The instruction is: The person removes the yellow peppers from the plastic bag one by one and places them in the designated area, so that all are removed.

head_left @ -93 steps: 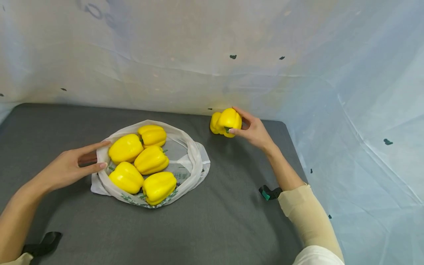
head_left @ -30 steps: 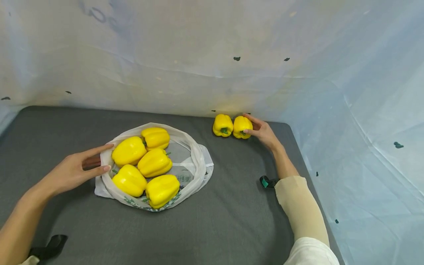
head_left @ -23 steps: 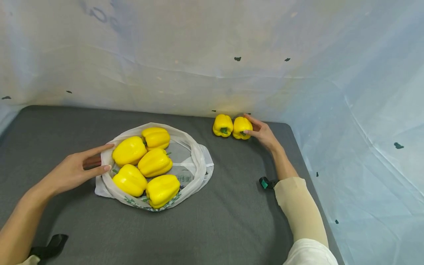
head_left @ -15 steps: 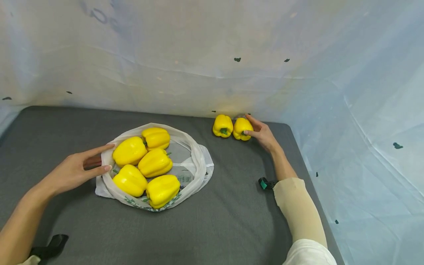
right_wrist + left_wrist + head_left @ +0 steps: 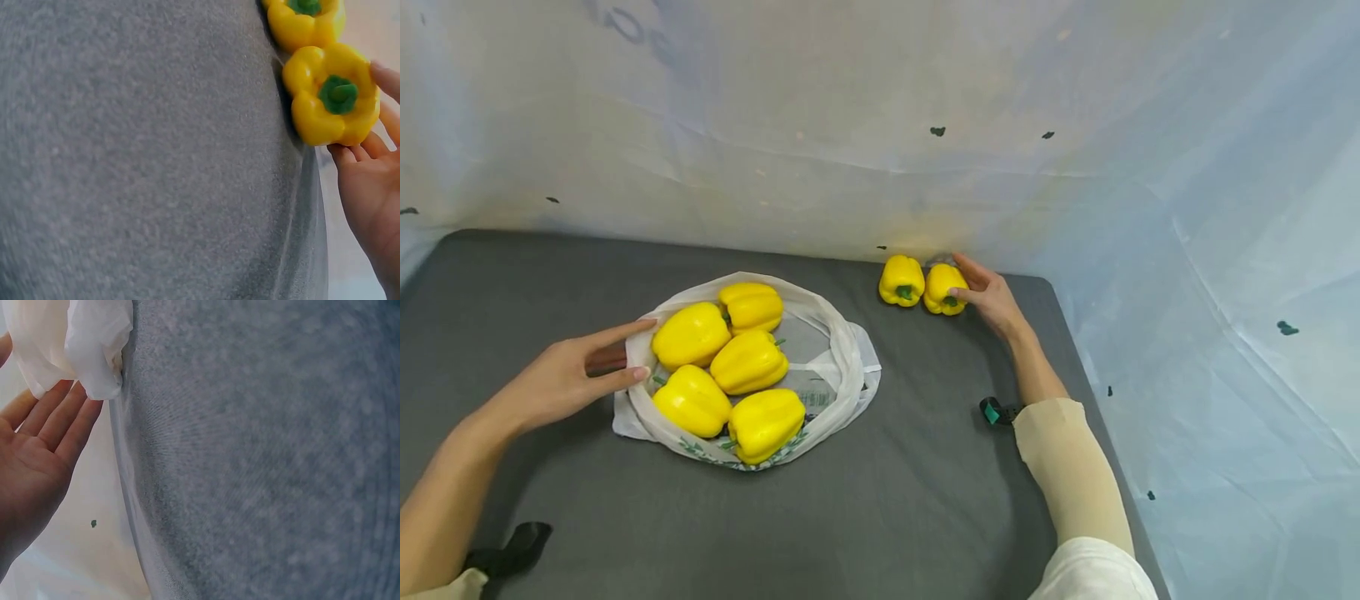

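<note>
A white plastic bag [image 5: 848, 367] with its rim rolled outward holds several yellow bell peppers [image 5: 751, 362]. My left hand [image 5: 561, 379] touches the bag's left rim with thumb and index finger spread apart; in the left wrist view its fingers [image 5: 56, 419] lie fairly straight against the bag's side. Far right, my right hand [image 5: 992, 300] grips a yellow bell pepper [image 5: 942, 283], thumb near the green stem and fingers round the back and side. That pepper stands at the table's back edge, stem toward me, close beside another yellow bell pepper [image 5: 901, 281].
The table [image 5: 850, 517] has a dark grey cloth cover. A pale translucent sheet [image 5: 850, 125] hangs behind it, close to the two peppers, and another runs along the right side [image 5: 1240, 333]. Black wrist straps [image 5: 512, 550] show on the forearms.
My right hand has brought its pepper down and rightward beside the other one, and both now stand side by side. In the last second little moves. My left hand stays at the bag.
</note>
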Demonstrator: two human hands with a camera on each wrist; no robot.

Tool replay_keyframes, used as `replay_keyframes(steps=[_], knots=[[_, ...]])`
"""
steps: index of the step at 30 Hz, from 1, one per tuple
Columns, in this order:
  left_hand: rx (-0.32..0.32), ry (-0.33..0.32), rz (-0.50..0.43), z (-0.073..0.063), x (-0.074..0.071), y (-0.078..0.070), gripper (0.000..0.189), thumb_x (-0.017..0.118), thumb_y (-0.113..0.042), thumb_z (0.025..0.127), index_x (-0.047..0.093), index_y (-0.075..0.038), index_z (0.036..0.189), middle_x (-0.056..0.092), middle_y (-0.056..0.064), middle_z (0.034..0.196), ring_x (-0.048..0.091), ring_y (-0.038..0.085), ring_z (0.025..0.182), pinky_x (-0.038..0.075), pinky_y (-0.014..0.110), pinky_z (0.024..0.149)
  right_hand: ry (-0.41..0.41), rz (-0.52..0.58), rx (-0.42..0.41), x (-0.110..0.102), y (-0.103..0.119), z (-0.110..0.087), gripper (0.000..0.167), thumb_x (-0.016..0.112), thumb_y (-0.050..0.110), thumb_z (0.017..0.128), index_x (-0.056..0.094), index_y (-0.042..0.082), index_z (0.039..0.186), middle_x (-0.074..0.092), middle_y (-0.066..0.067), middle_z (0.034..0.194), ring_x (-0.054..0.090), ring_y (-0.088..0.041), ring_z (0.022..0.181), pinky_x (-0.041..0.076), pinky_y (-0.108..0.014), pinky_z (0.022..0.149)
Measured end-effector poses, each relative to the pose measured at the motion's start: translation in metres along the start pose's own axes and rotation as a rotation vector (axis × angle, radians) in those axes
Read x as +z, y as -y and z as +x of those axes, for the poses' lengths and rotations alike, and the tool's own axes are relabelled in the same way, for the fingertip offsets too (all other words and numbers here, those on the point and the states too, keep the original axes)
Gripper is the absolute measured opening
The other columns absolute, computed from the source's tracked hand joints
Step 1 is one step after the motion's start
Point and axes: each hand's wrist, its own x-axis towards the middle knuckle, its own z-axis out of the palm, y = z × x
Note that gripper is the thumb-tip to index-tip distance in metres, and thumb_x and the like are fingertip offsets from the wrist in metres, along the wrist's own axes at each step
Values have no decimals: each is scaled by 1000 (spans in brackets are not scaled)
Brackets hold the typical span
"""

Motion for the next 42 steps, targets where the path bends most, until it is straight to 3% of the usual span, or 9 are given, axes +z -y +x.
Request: replay_keyframes(steps=[6,12,17,27,33,39,42], knots=[[20,-4,15,6,-1,-2,70,70,-32,94,37,-19,155,42,28,149,56,53,117,52,58,87,-53,4,14,-2,6,-6,71,67,5,94,30,1,154,25,-17,161,21,-32,150,23,-47,119],[25,5,2,7,-2,-4,71,69,-31,95,35,-18,156,40,30,149,53,55,119,43,70,90,-114,-25,-21,-3,19,-7,68,67,7,94,35,3,153,30,-18,159,28,-33,147,25,-44,119],[6,7,-2,6,-2,-4,71,68,-33,95,34,-18,156,39,30,150,52,56,119,42,71,90,-140,-65,-80,3,31,-5,64,69,10,93,41,3,151,36,-17,157,32,-32,145,28,-41,118],[12,7,-9,3,-2,-2,72,68,-31,96,32,-17,157,37,32,151,51,58,118,42,73,89,-102,-49,-242,21,49,-1,56,67,0,92,46,-6,144,42,-26,150,39,-33,142,28,-47,117],[-2,11,-13,1,-1,-2,75,69,-32,95,30,-18,158,38,33,149,51,58,120,43,71,90,-62,-21,-281,33,54,-2,56,66,-5,91,46,-9,143,41,-29,149,40,-33,141,30,-45,117],[-8,12,-15,-2,-1,0,76,70,-32,94,31,-20,158,38,32,150,52,56,120,47,64,89,-22,5,-304,47,60,-3,54,64,-9,91,46,-10,142,44,-28,147,42,-33,139,32,-44,116],[-11,14,-9,-3,-1,1,75,70,-32,94,31,-20,157,37,31,151,52,56,120,54,52,87,1,17,-322,54,62,-2,53,63,-11,90,47,-11,141,48,-24,146,43,-36,138,32,-49,115]])
